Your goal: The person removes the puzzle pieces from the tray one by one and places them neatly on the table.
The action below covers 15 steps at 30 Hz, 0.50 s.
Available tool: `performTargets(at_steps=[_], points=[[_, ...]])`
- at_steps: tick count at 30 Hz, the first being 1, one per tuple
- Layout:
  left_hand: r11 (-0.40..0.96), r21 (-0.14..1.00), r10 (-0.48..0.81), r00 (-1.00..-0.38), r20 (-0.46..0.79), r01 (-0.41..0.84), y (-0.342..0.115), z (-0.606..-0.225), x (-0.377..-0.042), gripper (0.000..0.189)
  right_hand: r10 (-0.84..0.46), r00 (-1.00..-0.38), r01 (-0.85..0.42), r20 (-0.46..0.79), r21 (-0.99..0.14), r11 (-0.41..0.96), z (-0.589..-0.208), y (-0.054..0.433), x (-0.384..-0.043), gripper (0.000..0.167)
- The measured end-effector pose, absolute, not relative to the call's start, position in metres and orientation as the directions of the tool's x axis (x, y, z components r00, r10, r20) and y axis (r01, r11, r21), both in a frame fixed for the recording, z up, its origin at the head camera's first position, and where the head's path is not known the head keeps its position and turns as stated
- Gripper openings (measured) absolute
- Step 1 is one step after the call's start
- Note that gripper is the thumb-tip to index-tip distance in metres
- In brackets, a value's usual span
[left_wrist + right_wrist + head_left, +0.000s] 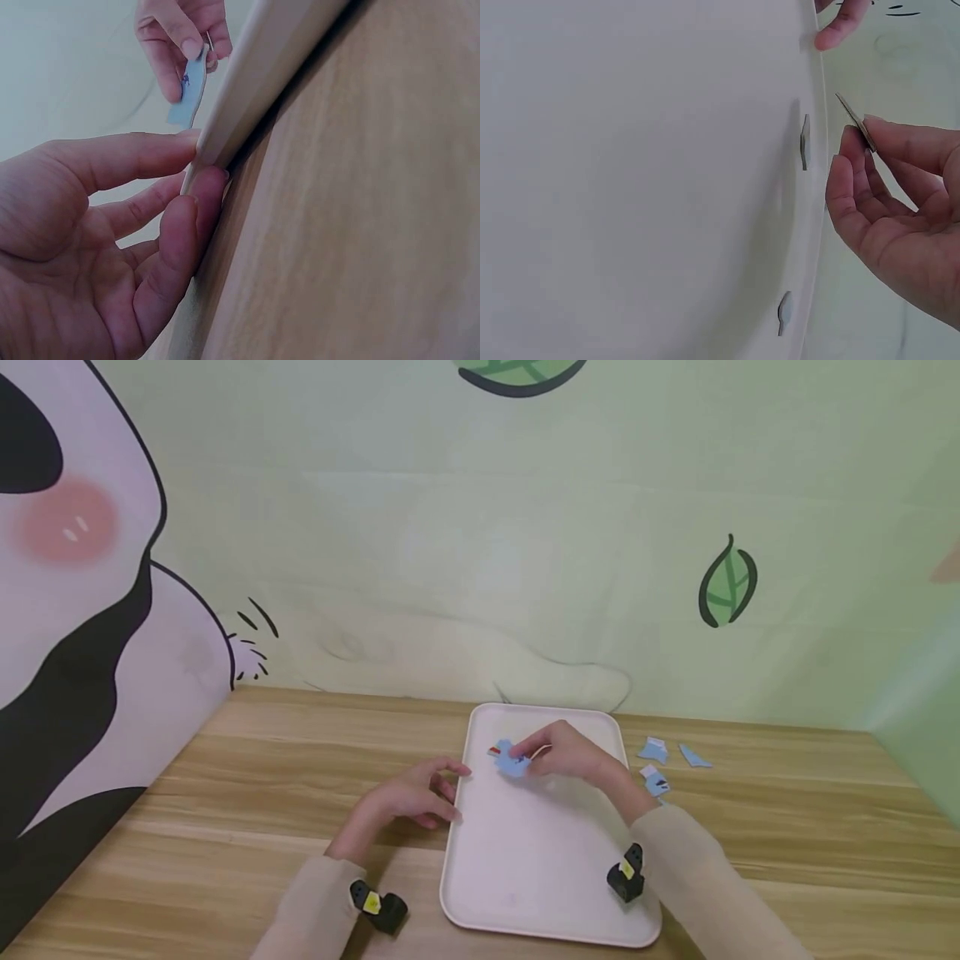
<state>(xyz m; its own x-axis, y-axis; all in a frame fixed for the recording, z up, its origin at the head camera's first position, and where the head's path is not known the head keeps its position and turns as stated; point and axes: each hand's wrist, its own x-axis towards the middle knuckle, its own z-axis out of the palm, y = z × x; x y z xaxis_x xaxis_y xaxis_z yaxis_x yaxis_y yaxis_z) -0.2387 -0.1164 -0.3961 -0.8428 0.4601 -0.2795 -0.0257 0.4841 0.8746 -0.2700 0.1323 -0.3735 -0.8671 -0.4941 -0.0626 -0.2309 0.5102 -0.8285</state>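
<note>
My right hand (570,756) pinches a light blue puzzle piece (512,766) above the upper part of a white tray (540,852). In the right wrist view this held piece (855,122) appears edge-on between thumb and fingers. Beside it in the head view shows a bit with red and yellow print (495,749). Two thin pieces, one upper (805,142) and one lower (784,313), lie flat near the tray's edge in the right wrist view. My left hand (97,240) holds the tray's left rim (247,82) between its fingers.
On the wooden table (787,827) right of the tray lie several light blue pieces (654,780), one partly behind the right forearm. A green wall sheet (420,552) with a printed panda and leaves rises behind the table. Each wrist wears a small black camera (626,874).
</note>
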Motion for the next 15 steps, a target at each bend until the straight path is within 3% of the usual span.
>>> performTargets(at_steps=[6,15], points=[[0.482,0.876,0.458,-0.844,-0.28,-0.029,-0.116,-0.397,-0.24,0.055,-0.495,-0.867,-0.23,-0.053,-0.838,0.494,-0.368,0.143,-0.269,0.029],[0.481,0.876,0.455,-0.844,-0.283,-0.034,-0.116,-0.396,-0.241,0.055,-0.439,-0.893,-0.126,-0.097,-0.883,0.452,-0.364,0.164,-0.267,0.034]])
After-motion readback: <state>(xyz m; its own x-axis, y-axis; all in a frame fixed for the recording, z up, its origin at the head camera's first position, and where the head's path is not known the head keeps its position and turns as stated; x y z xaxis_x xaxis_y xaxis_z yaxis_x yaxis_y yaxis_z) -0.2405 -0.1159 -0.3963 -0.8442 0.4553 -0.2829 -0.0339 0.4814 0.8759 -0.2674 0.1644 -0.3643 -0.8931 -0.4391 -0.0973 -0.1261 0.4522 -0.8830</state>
